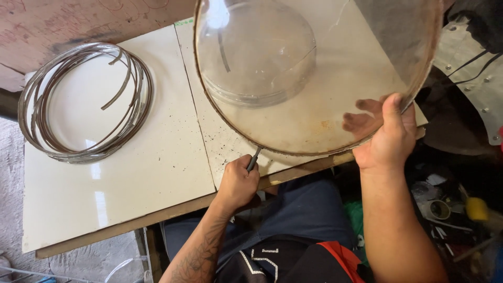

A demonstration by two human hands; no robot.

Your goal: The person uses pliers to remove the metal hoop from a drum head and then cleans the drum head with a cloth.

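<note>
Large clear round disc (314, 78) with a brownish rim is held tilted above the pale tiled surface (131, 173), its lower edge curving down toward the person's lap. Right hand (385, 133) is clamped on the disc's lower-right rim, thumb on the near face and fingers seen through the plastic behind it. Left hand (238, 183) is fisted around a thin dark tool (254, 158); the tool's tip points up and right and touches the disc rim at its lowest point. So the rim lies straight above and just ahead of the left hand, and the tool's long axis runs roughly across the rim there. Left hand is the nearer one to that contact spot; the right is well apart along the arc. A clear dome (257, 57) sits on the surface behind the disc. A coil of metal strip (86, 105) lies well to the left.
</note>
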